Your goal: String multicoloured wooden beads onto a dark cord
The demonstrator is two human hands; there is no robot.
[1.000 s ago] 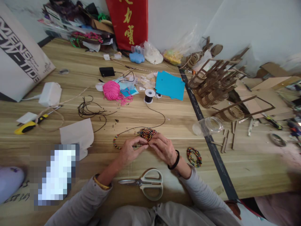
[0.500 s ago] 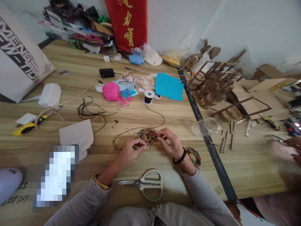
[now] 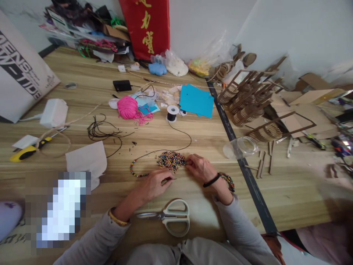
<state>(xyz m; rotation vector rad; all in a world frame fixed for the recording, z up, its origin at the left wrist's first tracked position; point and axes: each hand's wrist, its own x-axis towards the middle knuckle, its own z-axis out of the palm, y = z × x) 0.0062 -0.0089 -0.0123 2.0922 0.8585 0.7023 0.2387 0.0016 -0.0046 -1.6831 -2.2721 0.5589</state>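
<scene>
A: Loose coloured beads (image 3: 171,160) lie heaped on the wooden worktop (image 3: 82,73), the right hand (image 3: 199,167) at the heap's right edge, fingertips curled down onto the outermost beads; whether a bead is pinched between them cannot be told

B: And the left hand (image 3: 153,185)?

A: Just below the heap, nearer the person, thumb and forefinger closed on the end of a thin black cord (image 3: 168,179). The cord carries a partly strung row of beads (image 3: 135,172) curving away to the left of that hand, then runs up past the heap to a small spool (image 3: 172,112) well beyond both hands

B: What sits around the wrists?

A: A finished bead bracelet (image 3: 229,181) lies touching or just behind the right wrist, which wears a dark band. Pale-handled scissors (image 3: 171,217) rest shut between the forearms, closer to the person than either hand

B: Further out?

A: A clear plastic jar (image 3: 242,147) on its side to the right of the right hand; a ball of pink yarn (image 3: 127,107) and a blue sheet (image 3: 196,101) beyond the spool; a tangle of black cord offcuts (image 3: 102,131) and a white paper (image 3: 86,160) to the left of the left hand
</scene>
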